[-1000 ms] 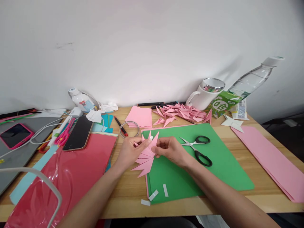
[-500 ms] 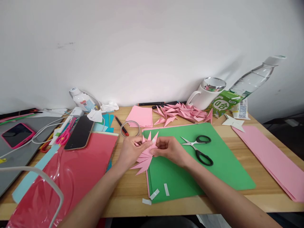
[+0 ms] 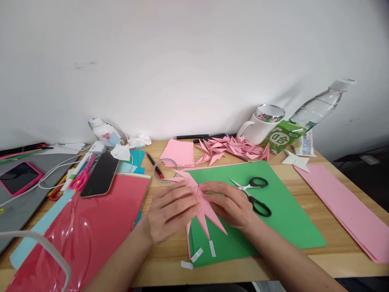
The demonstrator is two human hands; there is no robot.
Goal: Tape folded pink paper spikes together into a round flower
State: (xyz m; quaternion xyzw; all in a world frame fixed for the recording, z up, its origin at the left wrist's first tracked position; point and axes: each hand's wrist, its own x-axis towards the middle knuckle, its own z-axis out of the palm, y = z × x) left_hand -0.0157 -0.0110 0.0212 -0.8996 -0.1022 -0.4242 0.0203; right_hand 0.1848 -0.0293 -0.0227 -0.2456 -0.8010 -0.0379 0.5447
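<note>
A pink folded-paper fan of pointed pieces (image 3: 204,207) lies flat at the left edge of a green sheet (image 3: 282,211). My left hand (image 3: 172,211) lies on its left part with fingers stretched out flat, pressing it down. My right hand (image 3: 229,202) rests on its right part, fingers curled down onto the paper. The fan's spikes stick out above and below my hands. Black-handled scissors (image 3: 257,194) lie on the green sheet just right of my right hand.
A heap of pink folded points (image 3: 234,147) and a pink square stack (image 3: 179,154) lie behind. White mug (image 3: 261,123), green carton (image 3: 282,136) and bottle (image 3: 319,107) stand at the back right. Red sheet (image 3: 91,227), phone (image 3: 101,175), pink scissors (image 3: 82,174) lie left; pink strips (image 3: 343,207) right; white tape bits (image 3: 197,254) near the front edge.
The fan was held up between both hands' fingertips; now it has been turned and laid flat on the green sheet, with both hands lowered and pressing on it.
</note>
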